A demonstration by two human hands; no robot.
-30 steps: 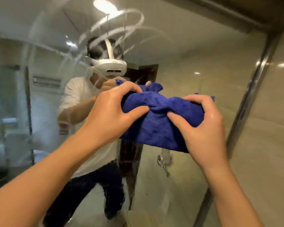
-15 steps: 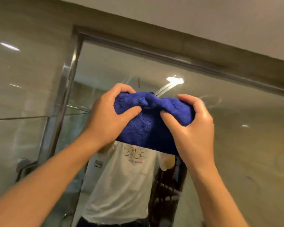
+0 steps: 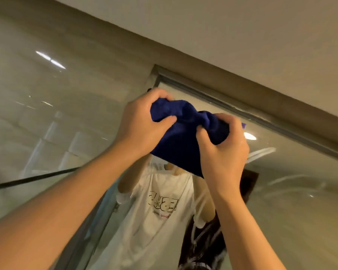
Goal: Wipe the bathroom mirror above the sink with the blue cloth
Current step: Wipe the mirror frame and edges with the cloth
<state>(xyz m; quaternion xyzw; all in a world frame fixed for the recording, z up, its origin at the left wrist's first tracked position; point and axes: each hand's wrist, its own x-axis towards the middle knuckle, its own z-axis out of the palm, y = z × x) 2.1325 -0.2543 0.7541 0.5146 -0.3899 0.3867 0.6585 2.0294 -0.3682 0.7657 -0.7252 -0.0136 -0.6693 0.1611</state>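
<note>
The blue cloth (image 3: pixel 185 137) is bunched up against the mirror (image 3: pixel 293 201), close to the mirror's top left corner. My left hand (image 3: pixel 142 125) grips the cloth's left side, fingers curled over its top and thumb on its front. Gripping the right side is my right hand (image 3: pixel 222 152), its fingers dug into the folds. Both arms reach up from below. The mirror shows a person in a white printed shirt with raised arms, and pale curved smears at the right.
Glossy beige wall tiles (image 3: pixel 57 104) fill the left, with a dark seam running across them. The mirror's metal frame (image 3: pixel 261 115) runs along its top edge under a plain ceiling (image 3: pixel 242 36). A ceiling light's reflection (image 3: pixel 249 136) shines beside my right hand.
Both hands have carried the cloth up and left, from the mirror's right edge to its top left corner. My fingers now dig deeper into the cloth, and the view tilts further upward.
</note>
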